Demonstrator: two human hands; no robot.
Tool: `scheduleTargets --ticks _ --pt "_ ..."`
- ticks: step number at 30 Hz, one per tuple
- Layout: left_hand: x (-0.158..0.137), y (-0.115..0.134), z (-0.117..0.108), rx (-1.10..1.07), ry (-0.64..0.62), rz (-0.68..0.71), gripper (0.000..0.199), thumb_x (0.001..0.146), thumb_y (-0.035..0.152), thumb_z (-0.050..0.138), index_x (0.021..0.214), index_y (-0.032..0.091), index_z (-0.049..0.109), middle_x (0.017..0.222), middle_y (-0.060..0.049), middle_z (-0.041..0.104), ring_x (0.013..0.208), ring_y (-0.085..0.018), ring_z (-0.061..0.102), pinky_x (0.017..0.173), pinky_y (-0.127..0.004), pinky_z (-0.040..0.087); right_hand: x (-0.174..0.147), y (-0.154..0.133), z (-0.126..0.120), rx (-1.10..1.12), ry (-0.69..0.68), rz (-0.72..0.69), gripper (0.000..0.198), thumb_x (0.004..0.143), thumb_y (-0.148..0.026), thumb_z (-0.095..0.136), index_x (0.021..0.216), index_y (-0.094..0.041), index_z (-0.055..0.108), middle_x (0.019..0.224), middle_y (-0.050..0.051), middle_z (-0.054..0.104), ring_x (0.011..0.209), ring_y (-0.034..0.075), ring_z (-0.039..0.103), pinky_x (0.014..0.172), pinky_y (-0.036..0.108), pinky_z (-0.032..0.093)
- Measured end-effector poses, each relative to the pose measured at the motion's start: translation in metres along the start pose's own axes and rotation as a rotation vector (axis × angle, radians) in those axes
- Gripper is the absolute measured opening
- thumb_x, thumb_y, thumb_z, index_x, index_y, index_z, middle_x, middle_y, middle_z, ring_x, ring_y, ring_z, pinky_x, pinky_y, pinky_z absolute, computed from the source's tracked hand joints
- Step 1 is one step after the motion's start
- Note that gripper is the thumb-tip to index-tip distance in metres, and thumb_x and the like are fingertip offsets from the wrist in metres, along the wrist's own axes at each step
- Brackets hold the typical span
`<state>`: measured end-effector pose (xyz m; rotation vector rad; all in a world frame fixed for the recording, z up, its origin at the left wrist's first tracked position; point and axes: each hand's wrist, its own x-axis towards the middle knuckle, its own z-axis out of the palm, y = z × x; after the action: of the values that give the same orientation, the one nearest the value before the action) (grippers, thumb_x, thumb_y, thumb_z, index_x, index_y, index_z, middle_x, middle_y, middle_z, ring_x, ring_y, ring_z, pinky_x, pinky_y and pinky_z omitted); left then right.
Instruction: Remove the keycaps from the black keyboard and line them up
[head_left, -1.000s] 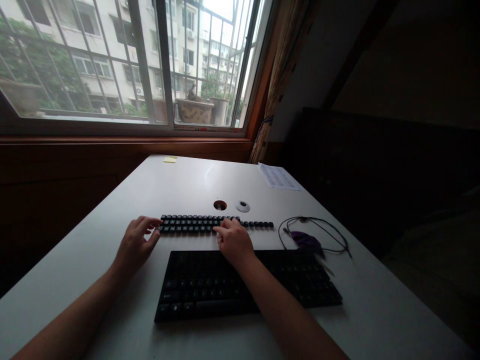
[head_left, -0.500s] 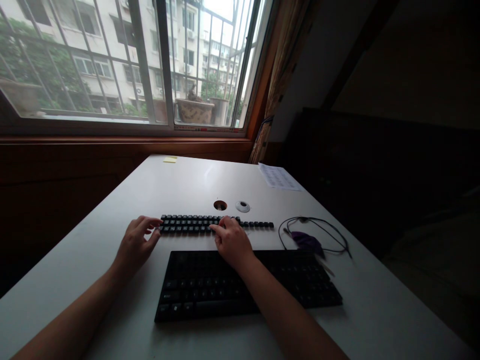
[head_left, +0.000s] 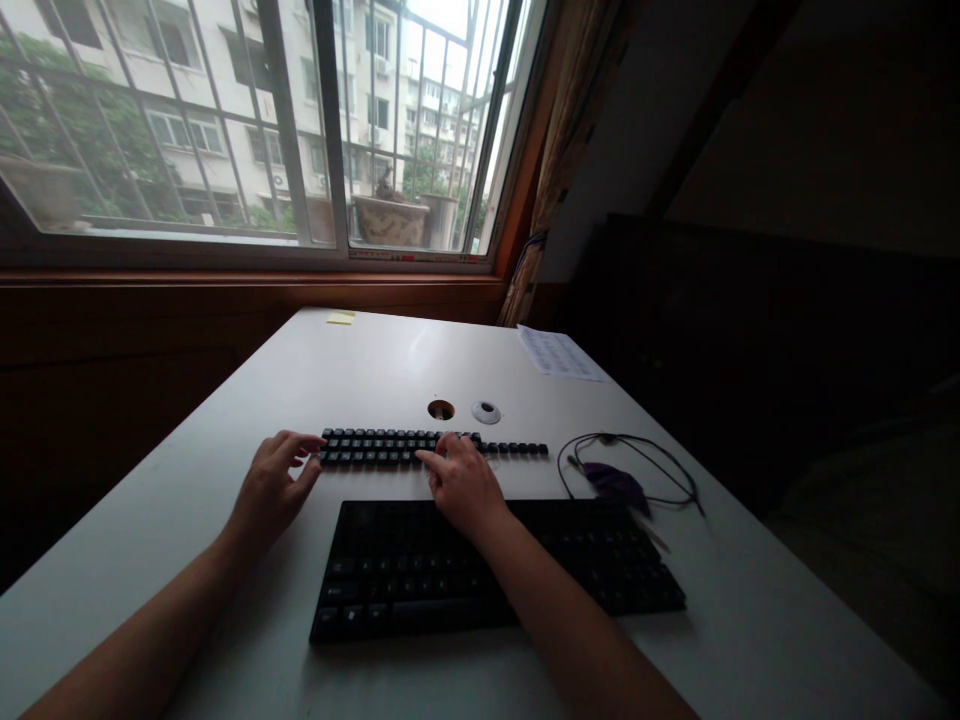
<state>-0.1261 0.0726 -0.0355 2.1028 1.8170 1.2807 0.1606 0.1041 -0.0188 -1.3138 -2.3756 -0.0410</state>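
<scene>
Loose black keycaps (head_left: 379,444) stand lined up in several close rows on the white desk. A single thinner row of keycaps (head_left: 517,449) carries on to the right. At the left end of the rows is my left hand (head_left: 281,475), thumb and fingers apart, its tips touching the end keycaps. My right hand (head_left: 466,484) rests over the right part of the rows, with thumb and forefinger spread against the keycaps; the other fingers are partly hidden. Under my right forearm lies a black keyboard (head_left: 420,610), its upper part dark, with keys showing in its lower rows.
Right of the keycaps lie a coiled black cable (head_left: 679,470) and a purple cloth-like thing (head_left: 615,486). Behind the rows are a round cable hole (head_left: 441,410) and its white cover (head_left: 486,412). Printed paper (head_left: 559,354) and a yellow note (head_left: 341,318) lie at the back.
My right thumb has shifted very slightly left along the keycaps. My left hand, the rows and the keyboard look the same.
</scene>
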Motion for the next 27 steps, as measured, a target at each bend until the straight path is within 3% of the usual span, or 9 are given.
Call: scheduleTargets --ticks 9,14,18,21,25,27 --pt "0.0 0.003 0.0 0.008 0.021 0.033 0.019 0.087 0.027 0.051 0.1 0.02 0.062 0.097 -0.005 0.058 0.085 -0.021 0.06 0.071 -0.035 0.055 0.003 0.0 -0.004 0.103 0.218 0.035 0.032 0.091 -0.015 0.047 0.118 -0.018 0.062 0.104 0.01 0.059 0.098 0.025 0.051 0.091 0.04 0.046" --pt "0.0 0.009 -0.001 0.032 0.033 0.107 0.016 0.087 0.025 0.051 0.098 0.02 0.062 0.096 -0.005 0.059 0.087 -0.022 0.058 0.071 -0.034 0.054 0.004 0.0 -0.015 0.239 0.321 0.014 0.035 0.084 -0.009 0.044 0.115 -0.014 0.059 0.098 0.01 0.059 0.096 0.024 0.052 0.092 0.039 0.044" --pt "0.0 0.013 -0.002 0.055 0.011 0.184 0.016 0.088 0.023 0.051 0.099 0.02 0.062 0.095 -0.005 0.059 0.086 -0.022 0.055 0.075 -0.036 0.051 0.008 0.001 -0.041 0.354 0.362 0.042 0.029 0.089 -0.014 0.039 0.108 -0.017 0.061 0.096 0.009 0.061 0.095 0.022 0.055 0.091 0.036 0.044" --pt "-0.001 0.016 -0.001 0.041 -0.028 0.236 0.016 0.088 0.02 0.051 0.101 0.02 0.061 0.096 -0.006 0.058 0.085 -0.021 0.055 0.078 -0.037 0.05 0.006 0.006 -0.07 0.432 0.317 0.073 0.031 0.097 -0.025 0.035 0.099 -0.018 0.065 0.094 0.008 0.065 0.093 0.021 0.059 0.087 0.035 0.044" --pt "-0.005 0.024 0.003 -0.003 -0.099 0.353 0.017 0.089 0.016 0.051 0.102 0.021 0.061 0.097 -0.006 0.059 0.087 -0.02 0.056 0.079 -0.036 0.05 -0.011 0.019 -0.104 0.437 0.3 0.148 0.039 0.101 -0.035 0.034 0.085 -0.019 0.067 0.087 0.005 0.065 0.09 0.019 0.059 0.082 0.03 0.043" --pt "-0.007 0.03 0.004 -0.02 -0.154 0.425 0.019 0.09 0.015 0.05 0.104 0.022 0.061 0.097 -0.006 0.06 0.091 -0.021 0.055 0.081 -0.036 0.049 -0.025 0.025 -0.113 0.391 0.285 0.208 0.046 0.101 -0.04 0.034 0.074 -0.019 0.064 0.076 0.003 0.061 0.078 0.018 0.058 0.073 0.028 0.041"
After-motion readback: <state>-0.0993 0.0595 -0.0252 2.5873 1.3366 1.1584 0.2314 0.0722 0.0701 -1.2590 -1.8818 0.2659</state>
